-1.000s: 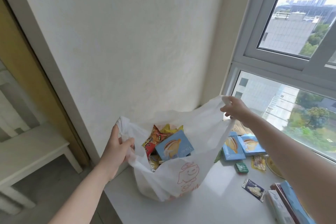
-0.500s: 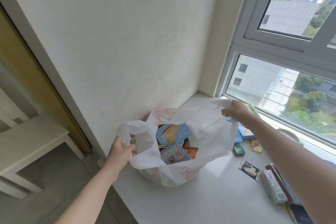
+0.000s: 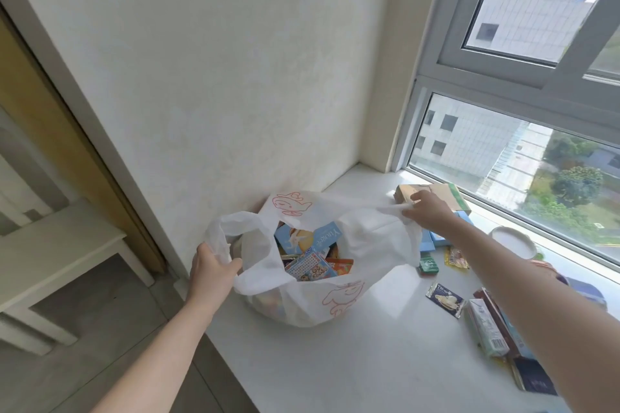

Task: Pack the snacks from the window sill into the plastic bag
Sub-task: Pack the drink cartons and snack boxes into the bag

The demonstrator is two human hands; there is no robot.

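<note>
A white plastic bag (image 3: 322, 298) with red cartoon drawings sits on the white window sill (image 3: 385, 355) near the left wall. Its mouth is spread open, showing a blue snack box (image 3: 307, 238) and several colourful packets inside. My left hand (image 3: 209, 273) grips the bag's left handle. My right hand (image 3: 427, 213) pinches the right handle and pulls it toward the window. Loose snacks lie on the sill to the right: a small green pack (image 3: 428, 265), a yellow packet (image 3: 455, 257), a dark sachet (image 3: 445, 299), and boxes (image 3: 486, 329) partly hidden under my right forearm.
A brown and green carton (image 3: 446, 195) lies by the window glass behind my right hand. A white round lid (image 3: 513, 240) sits near the window frame. The wall stands close behind the bag. A pale side table (image 3: 57, 255) stands on the floor at the left.
The bag has come down from being held up and now rests lower on the sill with its mouth spread wider. Both hands dropped with the handles; the view tilted downward.
</note>
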